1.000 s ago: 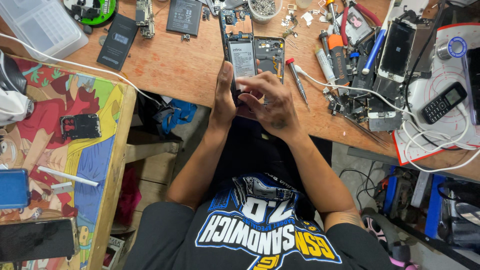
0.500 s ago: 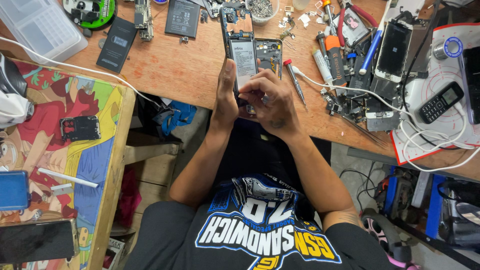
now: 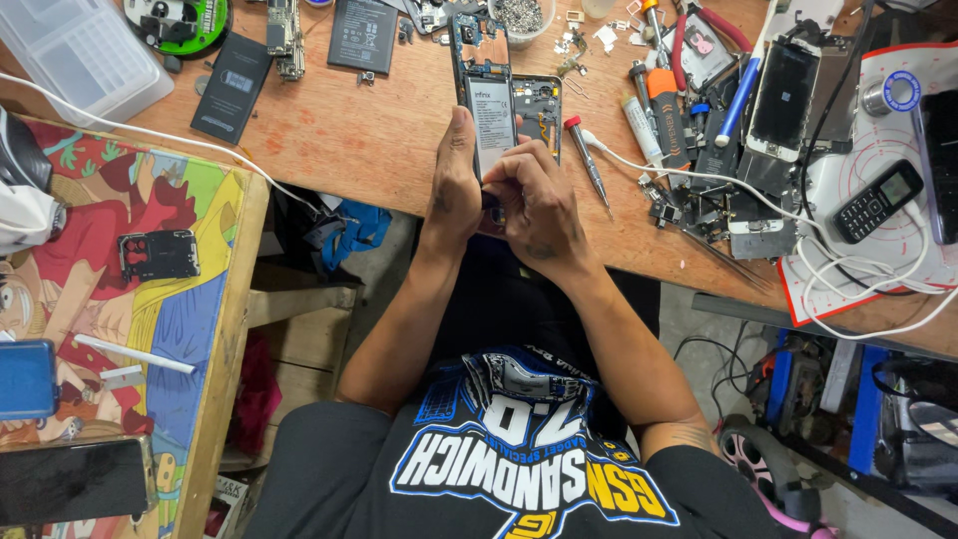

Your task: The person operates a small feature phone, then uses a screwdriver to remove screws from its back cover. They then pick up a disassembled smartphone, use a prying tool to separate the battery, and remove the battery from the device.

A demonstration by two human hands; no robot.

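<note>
**A:** What lies at the far left?

**B:** A clear ribbed plastic tray sits on the worn wooden counter. Near it lie a flat matte black rectangular phone battery and a second dark battery.

**A:** And in the middle?

**B:** The left hand is wrapped around the left edge of an opened smartphone with its back cover off, thumb against its white rectangular battery label. The phone stands tilted over the counter's front edge. The right hand is clenched at the phone's lower end, fingertips pinching there; what they pinch is hidden.

**A:** Further right?

**B:** A slim red-capped metal screwdriver lies just beside the hands. Beyond it are a glossy black phone screen, a tangle of white cable and a small black keypad phone.
</note>
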